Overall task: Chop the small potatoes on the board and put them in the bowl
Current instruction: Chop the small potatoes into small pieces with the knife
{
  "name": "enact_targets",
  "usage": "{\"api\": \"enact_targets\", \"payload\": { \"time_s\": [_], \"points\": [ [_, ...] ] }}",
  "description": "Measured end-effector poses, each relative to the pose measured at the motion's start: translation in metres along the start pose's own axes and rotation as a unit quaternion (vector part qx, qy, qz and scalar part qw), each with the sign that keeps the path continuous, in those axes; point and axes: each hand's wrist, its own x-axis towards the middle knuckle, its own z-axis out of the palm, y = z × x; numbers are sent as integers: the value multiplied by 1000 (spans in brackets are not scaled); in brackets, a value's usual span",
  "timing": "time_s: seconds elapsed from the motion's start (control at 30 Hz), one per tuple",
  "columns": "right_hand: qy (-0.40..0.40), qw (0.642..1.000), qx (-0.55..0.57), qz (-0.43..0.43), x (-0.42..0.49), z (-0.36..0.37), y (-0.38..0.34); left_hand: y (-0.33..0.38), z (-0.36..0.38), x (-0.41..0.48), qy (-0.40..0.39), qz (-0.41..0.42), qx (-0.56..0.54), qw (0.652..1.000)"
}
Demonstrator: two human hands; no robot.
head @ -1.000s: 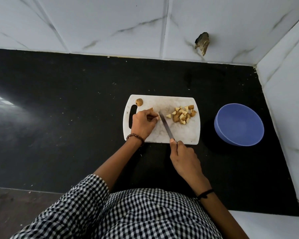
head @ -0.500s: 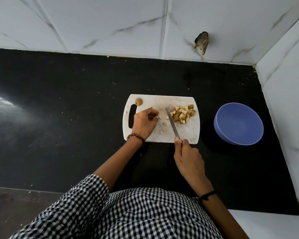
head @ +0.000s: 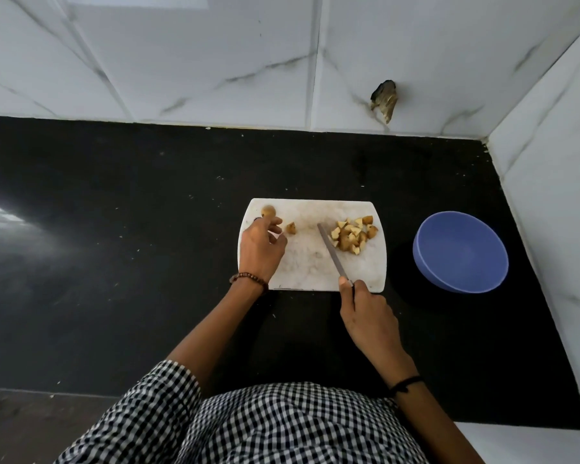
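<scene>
Counter [head: 148,229]: black, glossy, scattered pale specks, running in front of me. On it: one white board [head: 308,262], at the middle; one blue bowl [head: 459,252], right of the board, near but apart.

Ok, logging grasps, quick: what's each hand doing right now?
Left hand: open, fingers loosely curled, holding nothing.
Right hand: closed on the knife.

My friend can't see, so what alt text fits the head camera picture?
A person's right hand holds a knife beside a pile of chopped potato on a white cutting board. The left hand is by a cut piece and a whole small potato; an empty blue bowl sits to the right.
</scene>
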Motion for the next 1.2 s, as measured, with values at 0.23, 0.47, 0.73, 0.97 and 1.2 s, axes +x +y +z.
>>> {"api": "enact_targets", "payload": {
  "time_s": [0.23, 0.47, 0.73, 0.97, 1.2],
  "points": [
    [32, 998, 46, -3, 4, -6, -2, -3, 7, 14, -46, 46, 72, 995],
    [13, 995, 100, -9, 6, -2, -14, 6, 8, 13, -66, 25, 54, 996],
    [2, 991, 131, -28, 6, 1, -17, 6, 16, -3, -89, 25, 45, 995],
    [-21, 989, 142, -23, 6, 4, -17, 4, 10, -5, -115, 32, 38, 992],
    [-26, 989, 146, -31, 7, 5, -21, 9, 7, -6, -88, -20, 6, 996]
  ]
}}
